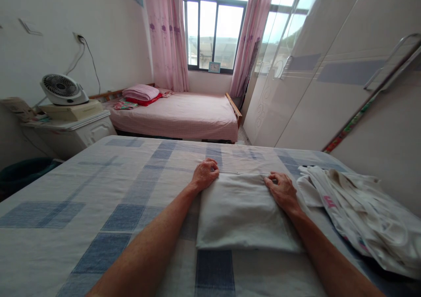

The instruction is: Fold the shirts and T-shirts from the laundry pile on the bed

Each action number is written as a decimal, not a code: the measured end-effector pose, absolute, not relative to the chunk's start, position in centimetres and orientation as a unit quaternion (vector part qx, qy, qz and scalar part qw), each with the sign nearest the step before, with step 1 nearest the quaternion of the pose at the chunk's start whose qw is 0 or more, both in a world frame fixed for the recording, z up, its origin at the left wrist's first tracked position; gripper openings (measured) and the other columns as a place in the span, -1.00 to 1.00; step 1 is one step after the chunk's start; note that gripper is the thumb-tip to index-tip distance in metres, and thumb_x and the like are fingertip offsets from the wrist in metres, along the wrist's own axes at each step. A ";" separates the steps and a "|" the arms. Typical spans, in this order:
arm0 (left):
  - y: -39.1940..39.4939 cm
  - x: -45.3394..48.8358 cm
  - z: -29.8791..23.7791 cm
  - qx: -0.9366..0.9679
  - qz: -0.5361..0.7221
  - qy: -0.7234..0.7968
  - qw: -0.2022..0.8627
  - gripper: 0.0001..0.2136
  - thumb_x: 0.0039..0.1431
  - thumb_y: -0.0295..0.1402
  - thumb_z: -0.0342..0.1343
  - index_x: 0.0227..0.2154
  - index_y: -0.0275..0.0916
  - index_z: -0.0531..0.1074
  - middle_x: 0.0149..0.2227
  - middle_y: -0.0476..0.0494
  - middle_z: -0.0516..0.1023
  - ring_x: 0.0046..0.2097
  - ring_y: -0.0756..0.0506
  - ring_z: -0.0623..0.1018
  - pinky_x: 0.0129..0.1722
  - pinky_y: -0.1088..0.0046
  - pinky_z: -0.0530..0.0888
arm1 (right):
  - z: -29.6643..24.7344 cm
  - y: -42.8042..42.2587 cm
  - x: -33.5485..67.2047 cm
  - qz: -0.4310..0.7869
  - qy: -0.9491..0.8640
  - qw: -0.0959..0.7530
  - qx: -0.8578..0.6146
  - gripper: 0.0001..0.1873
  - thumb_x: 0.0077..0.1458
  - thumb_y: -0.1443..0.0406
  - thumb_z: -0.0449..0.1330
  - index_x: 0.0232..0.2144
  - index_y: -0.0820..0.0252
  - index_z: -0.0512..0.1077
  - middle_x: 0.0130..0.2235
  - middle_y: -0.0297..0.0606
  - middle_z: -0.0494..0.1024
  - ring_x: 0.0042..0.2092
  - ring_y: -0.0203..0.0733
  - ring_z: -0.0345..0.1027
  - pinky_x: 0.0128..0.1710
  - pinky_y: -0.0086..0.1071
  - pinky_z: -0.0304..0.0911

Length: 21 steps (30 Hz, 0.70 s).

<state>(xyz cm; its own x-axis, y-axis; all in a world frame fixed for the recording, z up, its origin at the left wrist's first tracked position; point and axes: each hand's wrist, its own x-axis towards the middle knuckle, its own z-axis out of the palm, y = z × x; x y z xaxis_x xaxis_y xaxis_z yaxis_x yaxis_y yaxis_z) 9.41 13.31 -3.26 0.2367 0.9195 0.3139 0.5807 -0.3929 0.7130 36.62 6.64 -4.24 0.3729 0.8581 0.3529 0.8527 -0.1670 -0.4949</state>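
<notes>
A folded white cloth (243, 213) lies flat in a near-rectangle on the bed in front of me. At its far left corner my left hand (206, 174) has its fingers curled closed on the edge. My right hand (281, 191) grips the far right corner, thumb and fingers bent together. The cloth's far edge runs fairly straight between both hands, with light creases below it. What kind of garment or linen it is, I cannot tell.
Loose white clothes (358, 213) are heaped at the right on the blue-and-white bedsheet (131, 191). Beyond stands a second bed (190, 112) with pink bedding. A fan (64, 88) sits on a box atop the left cabinet (88, 130). A glossy wardrobe (296, 108) lines the right.
</notes>
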 end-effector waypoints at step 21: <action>8.4 11.0 -0.2 0.778 0.322 0.531 0.097 -0.78 0.19 -0.42 -0.06 -0.22 -0.23 0.47 -0.01 -0.20 0.47 0.07 -0.15 0.40 0.12 0.30 0.27 | -0.2 3.6 31.2 0.026 -0.708 0.310 -0.634 -0.47 0.20 0.12 -0.15 0.12 0.18 0.28 0.23 -0.14 0.24 0.28 -0.13 -0.02 0.24 -0.17 -0.07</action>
<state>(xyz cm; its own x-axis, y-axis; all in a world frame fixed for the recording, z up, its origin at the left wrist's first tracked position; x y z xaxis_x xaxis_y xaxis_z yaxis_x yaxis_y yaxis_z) 11.01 8.38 -0.16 0.2297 0.8879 0.3987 0.7634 -0.4184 0.4920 31.21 3.60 -0.20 -0.0031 0.9142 0.4052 0.8817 0.1937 -0.4303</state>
